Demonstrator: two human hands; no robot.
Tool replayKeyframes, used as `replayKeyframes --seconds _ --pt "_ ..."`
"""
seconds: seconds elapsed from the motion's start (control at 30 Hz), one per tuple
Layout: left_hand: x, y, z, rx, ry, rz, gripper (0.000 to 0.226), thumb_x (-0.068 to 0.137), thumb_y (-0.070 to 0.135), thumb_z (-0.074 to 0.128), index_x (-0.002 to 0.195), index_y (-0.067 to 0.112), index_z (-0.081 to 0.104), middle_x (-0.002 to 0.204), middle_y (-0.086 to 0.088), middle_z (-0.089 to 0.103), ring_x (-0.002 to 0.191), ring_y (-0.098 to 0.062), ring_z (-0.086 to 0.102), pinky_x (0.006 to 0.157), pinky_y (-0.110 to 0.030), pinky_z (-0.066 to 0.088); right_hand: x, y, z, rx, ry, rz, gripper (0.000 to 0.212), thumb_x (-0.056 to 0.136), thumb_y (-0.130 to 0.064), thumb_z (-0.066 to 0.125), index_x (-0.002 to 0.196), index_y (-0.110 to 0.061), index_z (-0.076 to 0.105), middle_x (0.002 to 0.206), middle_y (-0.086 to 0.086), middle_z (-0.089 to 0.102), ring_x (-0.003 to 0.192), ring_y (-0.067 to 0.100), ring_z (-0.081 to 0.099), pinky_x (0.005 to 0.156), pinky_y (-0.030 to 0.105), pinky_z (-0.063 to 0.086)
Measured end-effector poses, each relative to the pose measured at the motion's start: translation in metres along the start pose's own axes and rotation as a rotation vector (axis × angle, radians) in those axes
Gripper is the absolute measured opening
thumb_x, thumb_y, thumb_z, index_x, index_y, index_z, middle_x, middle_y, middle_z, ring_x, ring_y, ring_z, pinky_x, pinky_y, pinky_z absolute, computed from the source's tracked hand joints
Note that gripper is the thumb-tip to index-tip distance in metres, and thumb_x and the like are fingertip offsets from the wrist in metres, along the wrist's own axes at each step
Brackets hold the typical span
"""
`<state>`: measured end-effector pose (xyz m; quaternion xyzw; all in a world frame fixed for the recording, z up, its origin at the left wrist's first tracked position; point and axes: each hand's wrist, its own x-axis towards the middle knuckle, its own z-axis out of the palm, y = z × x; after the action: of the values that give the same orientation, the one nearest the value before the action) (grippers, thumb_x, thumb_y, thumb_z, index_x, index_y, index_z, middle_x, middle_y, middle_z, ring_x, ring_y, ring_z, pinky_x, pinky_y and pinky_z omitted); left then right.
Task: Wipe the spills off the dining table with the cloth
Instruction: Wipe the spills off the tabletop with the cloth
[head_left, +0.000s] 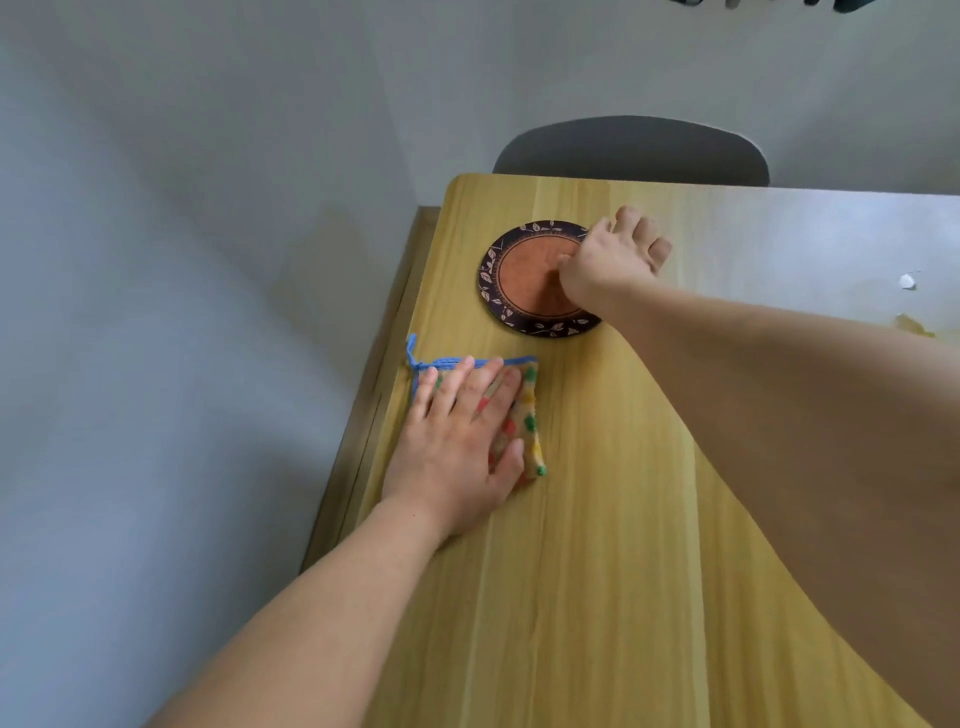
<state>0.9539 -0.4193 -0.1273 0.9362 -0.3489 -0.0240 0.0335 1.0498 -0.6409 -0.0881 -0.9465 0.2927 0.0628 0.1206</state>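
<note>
Near the table's left edge our left hand (457, 441) lies flat and spread on the folded cloth (527, 415) to press it for wiping, while our right hand (608, 260), fingers bent, grips the round plate (524, 280), seemingly to clear it aside.

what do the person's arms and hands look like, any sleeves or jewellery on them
Both forearms are bare as far as the frame shows, with no sleeves in view. The left hand and right hand wear no gloves, and no watch, bracelet or ring shows on the parts visible. No markings can be made out.
</note>
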Motion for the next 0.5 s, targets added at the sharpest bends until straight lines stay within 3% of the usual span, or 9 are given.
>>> replayKeyframes --seconds 0.2,0.3,0.37,0.43,0.5 --pt "-0.001 -0.003 0.0 -0.003 -0.018 -0.006 0.067 0.092 0.051 0.028 0.153 0.024 0.021 0.16 0.004 0.016 0.148 -0.021 0.008 0.119 -0.049 0.006 0.008 -0.006 -0.007 0.104 -0.03 0.075 0.051 0.082 -0.024 0.052 0.129 -0.01 0.037 0.141 0.013 0.028 0.133 0.033 0.021 0.108 0.046 0.02" --pt "0.0 -0.004 0.0 -0.008 -0.016 -0.003 0.067 0.092 0.051 0.027 0.153 0.025 0.019 0.16 0.005 0.015 0.148 -0.02 0.006 0.119 -0.048 0.005 0.008 -0.003 -0.018 0.22 -0.012 0.001 0.045 0.075 -0.006 0.048 0.117 -0.013 0.035 0.116 0.01 0.044 0.118 0.032 0.037 0.101 0.041 0.029" --pt "0.0 -0.005 0.0 -0.013 -0.016 -0.005 0.067 0.092 0.051 0.027 0.153 0.025 0.019 0.16 0.005 0.015 0.148 -0.02 0.007 0.119 -0.048 0.005 -0.001 0.0 -0.023 0.364 -0.014 -0.088 0.043 0.078 0.002 0.042 0.118 -0.011 0.033 0.104 0.009 0.051 0.099 0.031 0.049 0.086 0.041 0.044" --pt "0.001 -0.006 0.0 -0.007 -0.022 -0.008 0.067 0.091 0.051 0.026 0.153 0.025 0.019 0.16 0.005 0.015 0.148 -0.02 0.006 0.119 -0.048 0.003 -0.012 0.005 -0.028 0.439 -0.043 -0.134 0.044 0.085 0.003 0.041 0.127 -0.008 0.033 0.113 0.012 0.051 0.089 0.026 0.05 0.068 0.035 0.043" --pt "0.001 -0.005 -0.002 0.001 -0.033 -0.01 0.068 0.091 0.052 0.023 0.154 0.026 0.016 0.16 0.005 0.013 0.148 -0.019 0.004 0.119 -0.047 0.001 -0.024 0.012 -0.036 0.394 -0.068 -0.139 0.04 0.09 0.001 0.039 0.129 -0.006 0.037 0.125 0.015 0.046 0.091 0.024 0.045 0.066 0.031 0.038"
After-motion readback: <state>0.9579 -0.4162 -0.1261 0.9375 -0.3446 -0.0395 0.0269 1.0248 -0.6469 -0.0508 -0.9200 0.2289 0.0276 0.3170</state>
